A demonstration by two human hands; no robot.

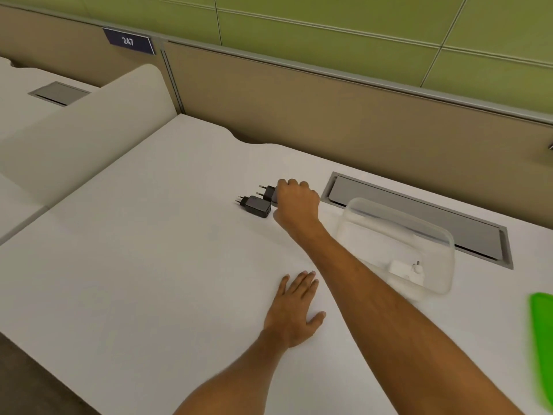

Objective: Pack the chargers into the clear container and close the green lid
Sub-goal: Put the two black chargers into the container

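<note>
Two black chargers lie side by side on the white desk. My right hand [296, 202] is closed over the farther black charger [268, 191], whose prongs stick out to the left. The nearer black charger [256, 206] lies free just left of that hand. The clear container [437, 235] stands open to the right, with a white charger [407, 270] inside near its front wall. The green lid [543, 339] lies at the right edge of the view, partly cut off. My left hand [294, 311] rests flat on the desk, fingers apart, holding nothing.
A grey cable hatch [466, 226] is set into the desk behind the container. A beige partition [329, 115] runs along the back. A second desk with a raised white divider [89, 139] lies to the left.
</note>
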